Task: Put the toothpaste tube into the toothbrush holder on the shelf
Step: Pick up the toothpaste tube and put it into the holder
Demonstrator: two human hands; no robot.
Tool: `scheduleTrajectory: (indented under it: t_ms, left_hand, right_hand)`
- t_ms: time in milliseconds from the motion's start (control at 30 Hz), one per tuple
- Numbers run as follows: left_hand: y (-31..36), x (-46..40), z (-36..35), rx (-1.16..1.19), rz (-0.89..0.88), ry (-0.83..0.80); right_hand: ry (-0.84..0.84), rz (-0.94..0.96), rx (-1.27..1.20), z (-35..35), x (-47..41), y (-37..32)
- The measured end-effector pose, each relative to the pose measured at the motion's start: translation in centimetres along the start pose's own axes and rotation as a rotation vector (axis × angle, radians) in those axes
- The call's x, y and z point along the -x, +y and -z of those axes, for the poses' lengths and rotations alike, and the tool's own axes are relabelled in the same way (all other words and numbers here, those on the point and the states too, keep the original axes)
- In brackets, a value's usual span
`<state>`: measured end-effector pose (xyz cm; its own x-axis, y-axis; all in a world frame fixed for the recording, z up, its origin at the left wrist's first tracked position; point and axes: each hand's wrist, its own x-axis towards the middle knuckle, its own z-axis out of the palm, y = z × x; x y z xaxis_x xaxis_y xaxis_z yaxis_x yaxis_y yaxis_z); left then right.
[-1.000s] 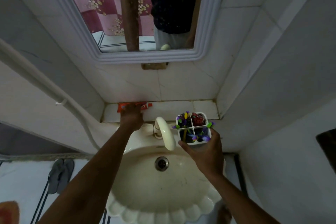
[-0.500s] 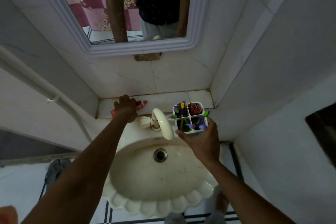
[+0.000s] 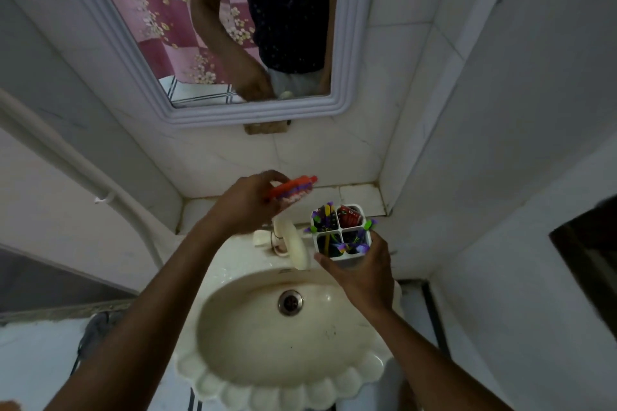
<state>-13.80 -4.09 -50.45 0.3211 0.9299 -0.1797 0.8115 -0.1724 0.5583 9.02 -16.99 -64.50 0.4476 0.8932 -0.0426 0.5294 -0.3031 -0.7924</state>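
My left hand (image 3: 248, 202) grips an orange-red toothpaste tube (image 3: 293, 187), lifted off the tiled shelf (image 3: 359, 195) and tilted, cap end pointing right. My right hand (image 3: 362, 272) holds a white four-compartment toothbrush holder (image 3: 344, 259) above the basin's back edge, in front of the shelf. Purple, green and yellow brushes fill the holder's compartments, and a red item sits in the far right one. The tube is to the upper left of the holder, apart from it.
A cream tap (image 3: 293, 243) curves over the scalloped sink (image 3: 287, 374) between my hands. A framed mirror (image 3: 344, 43) hangs above the shelf. White tiled walls close in on the right, and a pipe (image 3: 83, 177) runs down the left wall.
My left hand has closed on the toothpaste tube and raised it off the shelf, moving it right toward the holder. My right hand keeps the holder in much the same place.
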Motion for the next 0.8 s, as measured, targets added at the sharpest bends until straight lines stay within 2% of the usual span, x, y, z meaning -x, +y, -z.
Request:
scheduleTrajectory:
  t_ms: [133,233,533,633,800]
  left_hand:
    - [4.0,1.4,-0.3,-0.340,-0.100,0.028]
    - [5.3,1.5,-2.2,-0.465,-0.124,0.028]
    - [6.5,0.6,-5.6,-0.461,-0.148,-0.018]
    - [6.5,0.5,-6.4,-0.539,-0.190,-0.007]
    - [5.9,0.2,-7.9,-0.615,-0.125,-0.065]
  right_hand:
    - [-0.021,-0.005,0.003,0.2,0.1,0.1]
    - [-0.036,-0.021,-0.005,0.3,0.0,0.1]
    - [-0.057,-0.003,0.028,0.8,-0.2,0.1]
    - [-0.054,0.000,0.044,0.9,0.0,0.1]
    - [-0.051,0.009,0.074,0.9,-0.3,-0.3]
